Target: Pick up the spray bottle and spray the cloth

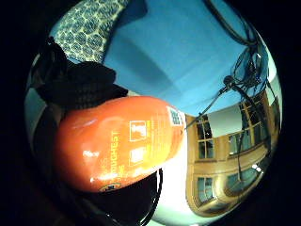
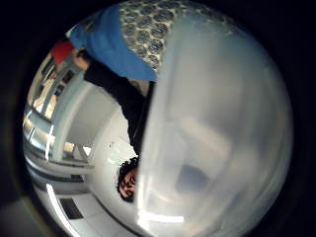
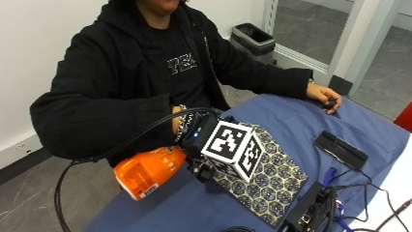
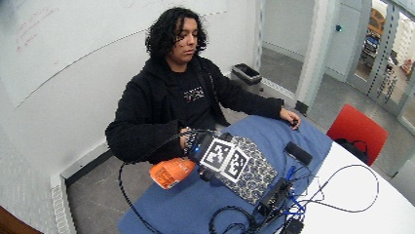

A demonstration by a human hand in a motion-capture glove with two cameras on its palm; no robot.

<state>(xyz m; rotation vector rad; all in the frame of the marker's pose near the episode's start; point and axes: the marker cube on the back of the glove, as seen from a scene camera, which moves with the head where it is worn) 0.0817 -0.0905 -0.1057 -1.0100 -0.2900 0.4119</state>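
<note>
Orange spray bottle in gloved right hand's curled fingers, long axis near level, base away from patterned cloth.

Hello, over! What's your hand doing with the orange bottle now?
Right hand holds orange spray bottle, tipped sideways beside patterned cloth. Nothing in the way.

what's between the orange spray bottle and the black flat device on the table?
In the outside view, the patterned cloth lies on the blue table cover between the orange spray bottle and the black flat device, with the gloved right hand at the bottle's end.
</note>
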